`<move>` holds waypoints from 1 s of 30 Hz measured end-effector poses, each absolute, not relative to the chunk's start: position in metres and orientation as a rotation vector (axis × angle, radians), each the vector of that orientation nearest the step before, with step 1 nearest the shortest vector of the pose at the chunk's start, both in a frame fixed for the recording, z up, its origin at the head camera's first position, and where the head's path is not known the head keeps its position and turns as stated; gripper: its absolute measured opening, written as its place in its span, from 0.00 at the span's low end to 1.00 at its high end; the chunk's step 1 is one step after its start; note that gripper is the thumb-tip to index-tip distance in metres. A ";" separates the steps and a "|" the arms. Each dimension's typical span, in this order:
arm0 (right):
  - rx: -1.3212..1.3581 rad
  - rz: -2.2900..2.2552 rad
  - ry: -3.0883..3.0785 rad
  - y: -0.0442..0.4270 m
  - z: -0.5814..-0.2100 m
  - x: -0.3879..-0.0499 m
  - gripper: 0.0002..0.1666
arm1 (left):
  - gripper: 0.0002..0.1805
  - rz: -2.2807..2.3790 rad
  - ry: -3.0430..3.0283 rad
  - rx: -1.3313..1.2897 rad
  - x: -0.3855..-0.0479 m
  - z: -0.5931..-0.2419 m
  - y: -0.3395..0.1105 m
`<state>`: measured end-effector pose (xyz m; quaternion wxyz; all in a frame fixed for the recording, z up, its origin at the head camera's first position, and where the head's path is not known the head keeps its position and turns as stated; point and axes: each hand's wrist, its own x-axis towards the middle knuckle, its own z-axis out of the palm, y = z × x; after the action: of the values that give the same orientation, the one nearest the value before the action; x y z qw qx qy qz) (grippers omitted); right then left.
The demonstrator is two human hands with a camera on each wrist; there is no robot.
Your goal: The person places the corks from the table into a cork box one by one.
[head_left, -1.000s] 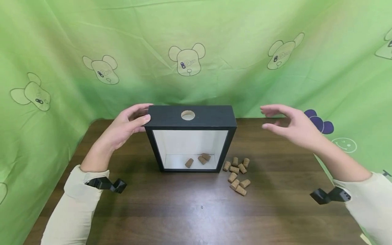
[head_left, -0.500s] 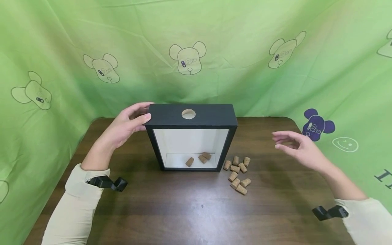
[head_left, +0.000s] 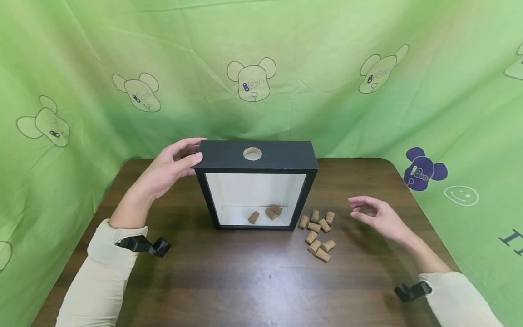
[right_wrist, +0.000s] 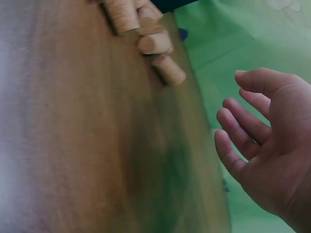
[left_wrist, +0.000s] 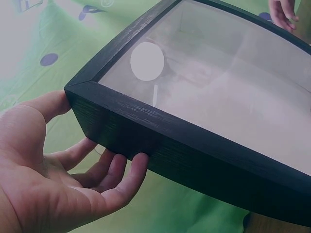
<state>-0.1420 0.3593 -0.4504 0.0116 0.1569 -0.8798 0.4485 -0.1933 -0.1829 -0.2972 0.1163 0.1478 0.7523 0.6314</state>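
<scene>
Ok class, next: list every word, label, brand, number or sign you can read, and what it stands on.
"Q", seemingly, rest blurred: middle bear on the green cloth.
Other bears: too small to read surely.
Dark letters, right edge: cut off, unreadable.
Box, corks: no readable text.

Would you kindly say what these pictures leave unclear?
Head view: some fingertips of the left hand, hidden behind the black box.
Head view: a mark on the table, too small to identify.
Head view: lettering, cut off at the right edge.
Right wrist view: some corks, cut off by the top edge.
</scene>
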 end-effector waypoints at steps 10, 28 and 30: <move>0.479 1.390 -2.774 0.349 -0.469 -0.148 0.23 | 0.30 1.852 2.200 0.421 -0.191 -0.295 -0.182; 0.517 1.186 -2.890 0.330 -0.481 -0.160 0.25 | 0.31 1.844 2.195 0.420 -0.193 -0.296 -0.182; 0.524 1.146 -2.905 0.328 -0.481 -0.161 0.24 | 0.30 1.849 2.193 0.417 -0.193 -0.296 -0.183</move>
<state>-0.1605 0.3281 -0.4811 -0.0124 0.1656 -0.9173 0.3618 -0.1929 -0.1825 -0.2961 0.1212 0.1428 0.7510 0.6332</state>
